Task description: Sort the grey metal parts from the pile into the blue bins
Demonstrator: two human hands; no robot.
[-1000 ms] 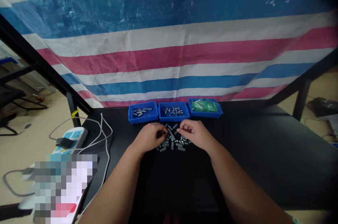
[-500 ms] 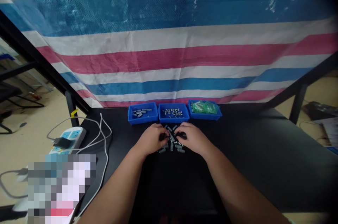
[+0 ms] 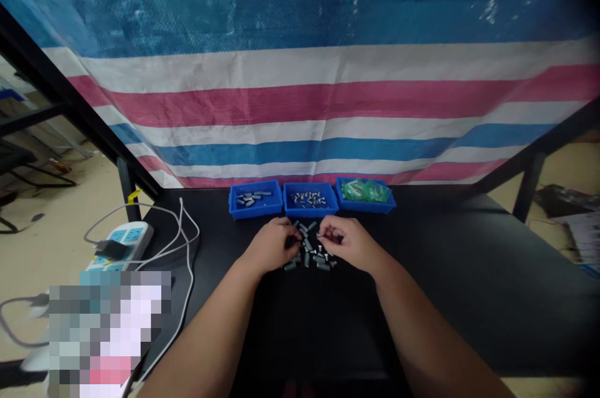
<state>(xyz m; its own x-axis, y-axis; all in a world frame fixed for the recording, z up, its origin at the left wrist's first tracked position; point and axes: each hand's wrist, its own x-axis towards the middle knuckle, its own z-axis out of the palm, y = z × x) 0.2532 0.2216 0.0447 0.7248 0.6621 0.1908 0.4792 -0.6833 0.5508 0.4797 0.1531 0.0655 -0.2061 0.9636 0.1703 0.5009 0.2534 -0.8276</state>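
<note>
Between my hands, a loose pile of grey metal cylinders and small screws (image 3: pixel 307 258) is spread on the black table (image 3: pixel 323 329). At the left edge of the pile, my left hand (image 3: pixel 275 244) has its fingers curled and closed; what they hold, if anything, is hidden. On the other side, my right hand (image 3: pixel 349 239) pinches a small shiny screw (image 3: pixel 319 235) between thumb and forefinger, just over the pile. The left blue bin (image 3: pixel 255 210) contains metal cylinders, and the middle blue bin (image 3: pixel 311 207) contains small screws.
The right blue bin (image 3: pixel 368 205) holds green plastic packaging with metal pieces. On the left are a power strip (image 3: pixel 134 237), looping white cables (image 3: pixel 190 273) and a pixelated object (image 3: pixel 112 329). A striped sheet (image 3: pixel 319 98) hangs behind, with black frame bars on both sides.
My right hand has shifted slightly right, away from the middle of the pile, and a small screw now shows at its fingertips. My left hand stays almost in place. The camera view has shifted slightly.
</note>
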